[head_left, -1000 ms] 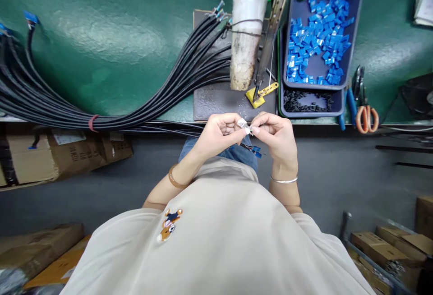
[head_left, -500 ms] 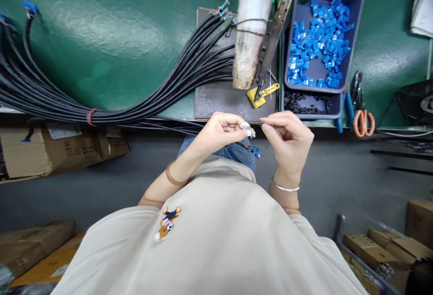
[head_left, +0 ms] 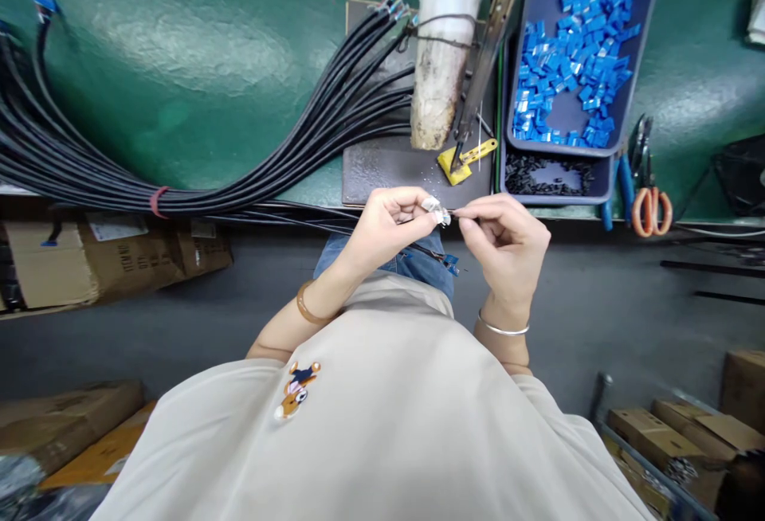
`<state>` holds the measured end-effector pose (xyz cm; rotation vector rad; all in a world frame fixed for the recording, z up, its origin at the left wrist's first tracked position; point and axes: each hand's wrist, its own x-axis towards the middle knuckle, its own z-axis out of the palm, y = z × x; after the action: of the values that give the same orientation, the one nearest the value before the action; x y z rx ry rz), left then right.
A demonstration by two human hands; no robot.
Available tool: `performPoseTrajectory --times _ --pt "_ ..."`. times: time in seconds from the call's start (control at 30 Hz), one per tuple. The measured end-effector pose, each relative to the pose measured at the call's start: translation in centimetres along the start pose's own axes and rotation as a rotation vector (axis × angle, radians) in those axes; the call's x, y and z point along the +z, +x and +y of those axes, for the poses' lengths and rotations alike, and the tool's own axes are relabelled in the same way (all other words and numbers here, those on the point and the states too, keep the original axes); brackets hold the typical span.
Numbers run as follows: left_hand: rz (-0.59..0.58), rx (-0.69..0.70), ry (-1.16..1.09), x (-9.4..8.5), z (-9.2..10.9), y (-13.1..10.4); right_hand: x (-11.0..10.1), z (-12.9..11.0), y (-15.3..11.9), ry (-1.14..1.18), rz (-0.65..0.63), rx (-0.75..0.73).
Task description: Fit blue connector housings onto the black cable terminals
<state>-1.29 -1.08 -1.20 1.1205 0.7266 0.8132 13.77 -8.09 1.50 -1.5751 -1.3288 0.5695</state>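
Between the thumb and fingers of my left hand [head_left: 394, 222] is a small crumpled whitish piece [head_left: 437, 209]; I cannot tell its material. My right hand [head_left: 507, 246] is closed in a pinch, its fingertips right beside the right end of that piece. Something thin and dark may show at those fingertips, too small to name. Both hands are held just in front of the bench edge, over my lap. Below them, black cables with blue connectors [head_left: 450, 263] hang across my jeans.
A bundle of black cables [head_left: 239, 198], tied with a red band, runs along the bench. A grey bin [head_left: 642, 43] of blue connectors, small black parts [head_left: 547, 177], orange-handled scissors [head_left: 651, 212] and blue-handled pliers [head_left: 625, 186] lie right. A metal arm [head_left: 487, 51] reaches a yellow block [head_left: 455, 166].
My right hand has moved left, so its fingertips now meet or nearly meet the whitish piece. My left hand has risen slightly and still grips it. The view has shifted a little.
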Motion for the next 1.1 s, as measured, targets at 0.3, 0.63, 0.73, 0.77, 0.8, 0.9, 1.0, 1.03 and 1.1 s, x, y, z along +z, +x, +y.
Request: performPoseTrajectory --times 0.3,0.63,0.73,0.77,0.8,0.9,1.0,1.03,1.1 --pt "0.007 0.16 0.019 0.4 -0.1 0.3 0.9 0.4 0.0 0.143 0.028 0.137" --pt "0.042 0.118 0.107 0.4 -0.4 0.0 1.1 0.7 0.2 0.182 0.034 0.128" --pt "0.046 0.104 0.13 0.4 -0.3 0.0 1.2 0.7 0.3 0.148 0.034 0.132" --pt "0.047 0.104 0.135 0.4 -0.3 0.0 1.2 0.6 0.3 0.134 0.034 0.131" --pt "0.046 0.104 0.137 0.5 -0.3 0.0 1.2 0.6 0.3 0.123 0.037 0.127" --pt "0.043 0.109 0.139 0.6 -0.3 0.0 1.3 0.4 0.2 0.103 0.047 0.113" --pt "0.045 0.12 0.144 0.6 -0.3 -0.1 1.6 0.4 0.2 0.102 0.058 0.121" --pt "0.043 0.121 0.149 0.6 -0.3 -0.1 1.7 0.4 0.1 0.108 0.067 0.122" --pt "0.033 0.122 0.159 0.5 -0.4 -0.1 1.7 0.4 0.1 0.122 0.078 0.116"
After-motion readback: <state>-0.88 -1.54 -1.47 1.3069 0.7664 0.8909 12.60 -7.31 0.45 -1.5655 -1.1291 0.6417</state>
